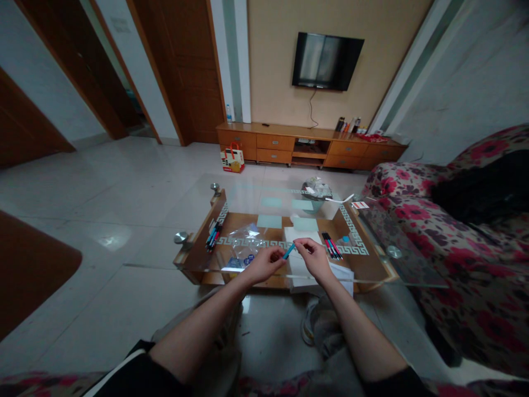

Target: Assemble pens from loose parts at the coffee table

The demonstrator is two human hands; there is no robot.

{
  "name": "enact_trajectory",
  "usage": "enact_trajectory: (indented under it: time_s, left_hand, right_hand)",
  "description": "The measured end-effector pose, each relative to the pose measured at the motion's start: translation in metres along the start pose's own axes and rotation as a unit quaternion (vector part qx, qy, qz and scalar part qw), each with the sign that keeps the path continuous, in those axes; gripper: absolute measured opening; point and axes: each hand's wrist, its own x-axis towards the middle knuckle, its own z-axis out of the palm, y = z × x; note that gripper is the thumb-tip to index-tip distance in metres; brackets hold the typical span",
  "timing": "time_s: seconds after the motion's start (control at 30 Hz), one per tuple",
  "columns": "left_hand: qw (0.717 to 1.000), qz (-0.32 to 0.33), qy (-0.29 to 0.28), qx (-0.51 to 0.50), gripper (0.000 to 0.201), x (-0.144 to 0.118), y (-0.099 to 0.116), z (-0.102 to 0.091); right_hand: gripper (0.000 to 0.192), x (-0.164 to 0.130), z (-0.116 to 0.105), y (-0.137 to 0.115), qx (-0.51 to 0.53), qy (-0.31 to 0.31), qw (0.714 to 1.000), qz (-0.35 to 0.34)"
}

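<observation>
Nearest, at six o'clock, I see both forearms reaching up from dark sleeves toward the glass-topped counter [198, 259]. My left hand [264, 264] is curled closed, its fingertips pinching the lower end of a blue pen [289, 251]. My right hand [316, 256] is likewise closed, thumb and forefinger pinching the pen's upper end; the pen lies tilted between the two hands, just above the counter's near edge. Under the right hand, white paper sheets [303, 237] lie on the glass. At nine o'clock from the hands sits a crumpled clear plastic bag [246, 238], and farther along that line, a bundle of pens [213, 236] near the counter's left end. At three o'clock, just beside the right hand, a second group of pens [332, 246], red and dark, lies on the glass. At twelve o'clock, toward the far edge, stands a bowl of wrappers [316, 190]. A floral sofa [454, 248] fills three o'clock. Farthest, at twelve, a wooden cabinet [281, 143] carries a wall television [327, 60] above it.
</observation>
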Motion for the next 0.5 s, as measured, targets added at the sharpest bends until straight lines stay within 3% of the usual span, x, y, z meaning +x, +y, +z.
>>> enact_trajectory:
  time_s: [0.23, 0.33, 0.43, 0.5]
  left_hand:
    - [0.999, 0.002, 0.035, 0.002, 0.017, 0.002, 0.003, -0.001]
    - [0.997, -0.017, 0.081, -0.002, 0.014, 0.006, -0.008, -0.002]
    - [0.991, -0.034, 0.126, 0.000, 0.016, 0.009, -0.020, -0.005]
    - [0.988, -0.038, 0.153, 0.005, 0.017, 0.010, -0.026, -0.007]
  right_hand:
    - [0.036, -0.001, -0.002, -0.008, 0.022, -0.024, 0.999, 0.024]
    - [0.039, 0.004, -0.008, 0.002, 0.034, 0.027, 0.997, 0.057]
    - [0.032, 0.008, -0.017, 0.019, -0.048, 0.068, 0.994, 0.074]
    - [0.025, 0.007, -0.022, 0.028, -0.150, 0.038, 0.986, 0.068]
